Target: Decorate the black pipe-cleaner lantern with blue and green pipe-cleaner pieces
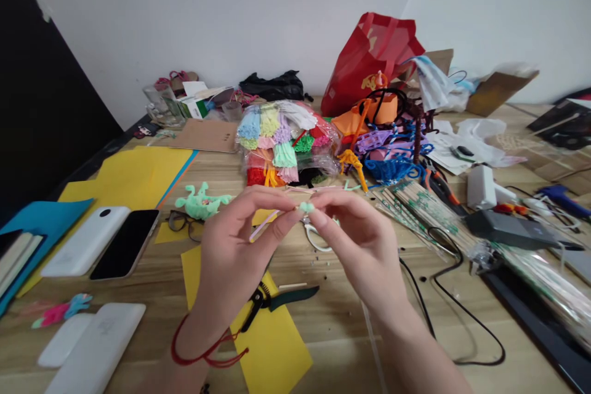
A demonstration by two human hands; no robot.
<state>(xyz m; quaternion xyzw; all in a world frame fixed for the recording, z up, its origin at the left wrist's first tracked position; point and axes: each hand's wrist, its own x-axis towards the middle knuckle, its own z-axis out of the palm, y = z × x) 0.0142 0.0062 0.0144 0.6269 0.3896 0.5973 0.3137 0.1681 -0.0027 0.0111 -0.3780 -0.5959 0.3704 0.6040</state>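
Observation:
My left hand [247, 243] and my right hand [357, 237] meet above the middle of the table. Both pinch a small, pale green, fuzzy pipe cleaner piece [306, 206] between thumb and forefinger. A thin pinkish-white strip [264, 225] shows by my left fingers; whether they hold it I cannot tell. Behind my hands lie white-handled scissors [317, 239], partly hidden. To the left is a mint green pipe cleaner figure [201, 201]. Below, pruning shears [270, 300] rest across yellow paper [277, 354].
Bagged pipe cleaners [286, 141] in many colours lie at the back, near a red bag [369, 61]. Phones, including a black-screened phone [125, 244], lie left. On the right are wrapped sticks [425, 215], pliers [441, 184], a black cable [480, 326] and a glue gun [563, 198].

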